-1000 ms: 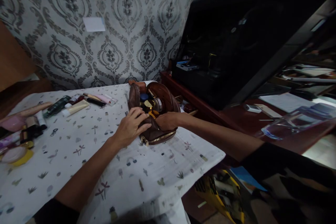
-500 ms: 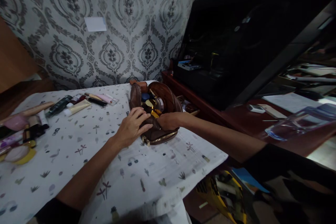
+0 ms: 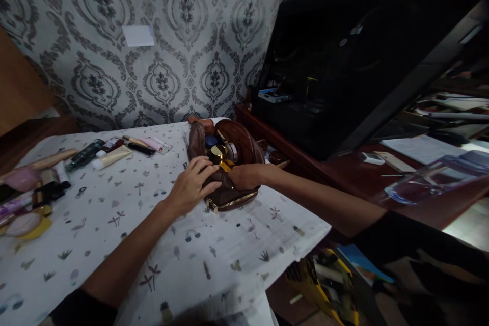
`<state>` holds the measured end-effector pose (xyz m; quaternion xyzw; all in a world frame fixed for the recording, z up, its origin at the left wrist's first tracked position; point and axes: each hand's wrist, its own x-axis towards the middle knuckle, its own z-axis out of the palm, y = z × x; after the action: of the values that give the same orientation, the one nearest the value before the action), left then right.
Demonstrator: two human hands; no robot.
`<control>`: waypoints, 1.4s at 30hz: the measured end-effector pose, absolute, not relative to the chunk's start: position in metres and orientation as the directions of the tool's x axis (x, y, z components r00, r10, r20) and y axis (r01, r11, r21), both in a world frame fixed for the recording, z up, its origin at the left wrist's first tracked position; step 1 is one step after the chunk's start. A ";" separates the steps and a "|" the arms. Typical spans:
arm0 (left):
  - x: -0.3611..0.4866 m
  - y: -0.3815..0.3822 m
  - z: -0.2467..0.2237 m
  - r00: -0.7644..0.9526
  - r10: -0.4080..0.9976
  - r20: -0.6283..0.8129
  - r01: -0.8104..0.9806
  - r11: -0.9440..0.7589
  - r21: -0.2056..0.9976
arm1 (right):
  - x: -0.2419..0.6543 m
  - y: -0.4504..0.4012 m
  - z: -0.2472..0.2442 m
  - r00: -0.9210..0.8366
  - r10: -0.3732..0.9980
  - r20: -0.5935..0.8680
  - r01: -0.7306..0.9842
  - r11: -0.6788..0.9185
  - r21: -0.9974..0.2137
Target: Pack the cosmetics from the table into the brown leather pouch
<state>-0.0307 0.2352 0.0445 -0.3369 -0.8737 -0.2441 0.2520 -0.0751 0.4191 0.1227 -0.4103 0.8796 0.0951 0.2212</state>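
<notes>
An unzipped brown leather cosmetic bag sits on the table, its mouth facing up. My left hand grips the near left rim, fingers over the edge and thumb on the outside. Inside the bag reaches my right hand; its fingers are hidden behind the front wall, so what they hold cannot be seen. Between the hands, gold-capped items, a round jar and something dark blue show in the bag.
On the left of the patterned white cloth lie several cosmetic tubes and a pile with a pink item. A big black television leans at right, beside a clear plastic bottle. Below the table edge is a yellow-and-black bag.
Almost nothing differs. Both hands stay at the bag, and the items inside have shifted only very slightly as the view moved a little.
</notes>
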 end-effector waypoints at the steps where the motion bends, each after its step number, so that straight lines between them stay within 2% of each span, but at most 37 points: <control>1: -0.031 0.235 0.044 -0.647 0.464 0.604 0.711 0.654 0.259 | -0.074 0.418 0.124 -0.553 -0.669 -0.497 -0.769 0.639 -0.005; 4: -0.030 0.236 0.043 -0.643 0.458 0.614 0.711 0.654 0.257 | -0.072 0.417 0.127 -0.526 -0.650 -0.548 -0.782 0.624 0.011; 18: -0.032 0.235 0.037 -0.630 0.450 0.633 0.717 0.651 0.251 | -0.074 0.418 0.124 -0.516 -0.669 -0.535 -0.801 0.599 0.023; 26: -0.032 0.232 0.035 -0.622 0.466 0.629 0.723 0.649 0.235 | -0.073 0.426 0.139 -0.633 -0.667 -0.394 -0.725 0.689 -0.003; 33: -0.032 0.232 0.041 -0.640 0.472 0.606 0.724 0.634 0.271 | -0.044 0.429 0.134 -0.773 -0.611 -0.170 -0.623 0.782 0.026; 40: -0.033 0.237 0.046 -0.636 0.472 0.610 0.713 0.661 0.232 | -0.014 0.434 0.125 -0.805 -0.560 -0.196 -0.578 0.815 0.045; 42: -0.034 0.238 0.049 -0.633 0.475 0.611 0.706 0.677 0.206 | -0.009 0.434 0.124 -0.817 -0.554 -0.160 -0.566 0.823 0.043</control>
<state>-0.0337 0.2382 0.0486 -0.3369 -0.8768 -0.2188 0.2641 -0.0093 0.4342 0.1238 -0.2941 0.9521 0.0442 0.0706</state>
